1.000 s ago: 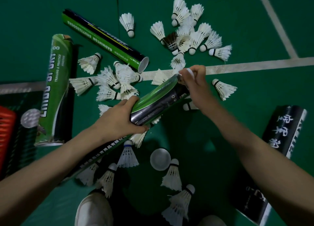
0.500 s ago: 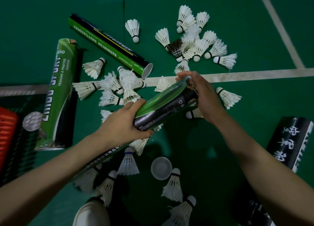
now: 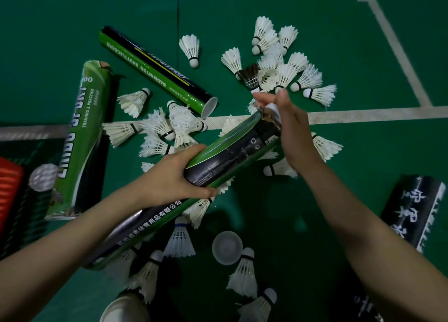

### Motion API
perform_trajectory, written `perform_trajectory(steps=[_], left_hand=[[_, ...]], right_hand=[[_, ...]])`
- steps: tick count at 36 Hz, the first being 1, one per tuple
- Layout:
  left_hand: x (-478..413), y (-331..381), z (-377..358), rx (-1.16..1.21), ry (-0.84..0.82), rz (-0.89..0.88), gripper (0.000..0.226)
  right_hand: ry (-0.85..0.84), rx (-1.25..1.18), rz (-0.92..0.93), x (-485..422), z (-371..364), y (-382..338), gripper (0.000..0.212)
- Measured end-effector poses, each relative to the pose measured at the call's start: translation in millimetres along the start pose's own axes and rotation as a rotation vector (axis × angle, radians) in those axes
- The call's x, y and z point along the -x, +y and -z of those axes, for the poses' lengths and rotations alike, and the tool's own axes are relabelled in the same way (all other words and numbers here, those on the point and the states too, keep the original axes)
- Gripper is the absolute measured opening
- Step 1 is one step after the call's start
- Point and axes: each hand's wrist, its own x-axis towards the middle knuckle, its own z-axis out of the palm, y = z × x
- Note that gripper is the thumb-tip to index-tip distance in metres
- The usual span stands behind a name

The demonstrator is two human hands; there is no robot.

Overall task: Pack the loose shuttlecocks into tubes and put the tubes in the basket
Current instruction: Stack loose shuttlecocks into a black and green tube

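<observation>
We see left hand (image 3: 169,176) fingers clamped round the tube (image 3: 230,156). Right hand (image 3: 293,137) covers a shuttlecock (image 3: 273,108) at its mouth, grip unclear. Risk: feathers snag on the rim and crumple.

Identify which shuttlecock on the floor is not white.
The dark-feathered shuttlecock lying just beyond the right hand; every other visible one is white.

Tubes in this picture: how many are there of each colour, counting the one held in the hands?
Green-and-black cardboard tubes: 2 (held tube, floor tube)
Bright green cardboard tube with white lettering: 1
Black cardboard tube with white characters: 1
Total: 4 tubes
</observation>
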Motion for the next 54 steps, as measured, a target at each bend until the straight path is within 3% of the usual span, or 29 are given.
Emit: perform_trajectory(steps=[6,16,25,30,36,40,45,54], left_hand=[[0.1,-1.0,-2.3,-0.066,0.042,-0.022,0.087],[1.8,0.2,0.6,-0.073,0.087,-0.036,0.086],[1.2,-3.9,-0.6,-0.120,0.098,-0.002,0.081],[2.1,-8.7,-7.4,-0.209,0.055,0.104,0.090],[16.3,-12.3,-3.8,-0.263,0.050,0.252,0.095],[34.0,-20.3,7.5,-0.260,0.061,0.355,0.100],[66.2,-38.3,20.7,-0.231,0.201,0.442,0.100],[99.2,-81.9,33.2,-0.223,0.333,0.638,0.094]], right_hand=[[0.048,-0.034,0.050,0.9,3.1,-6.5,0.042],[-0.236,-0.004,0.032,7.6,5.4,-6.4,0.069],[-0.259,0.134,-0.002,5.3,-6.9,-5.2,0.042],[-0.249,0.289,-0.038,-11.3,-20.4,5.2,0.032],[-0.121,0.391,-0.066,-20.9,-64.5,5.4,0.032],[-0.227,0.351,0.013,-30.2,-94.2,-2.3,0.026],[-0.317,0.291,0.088,-35.5,-144.1,-15.7,0.038],[-0.564,0.497,0.182,-35.9,-224.5,-19.3,0.044]])
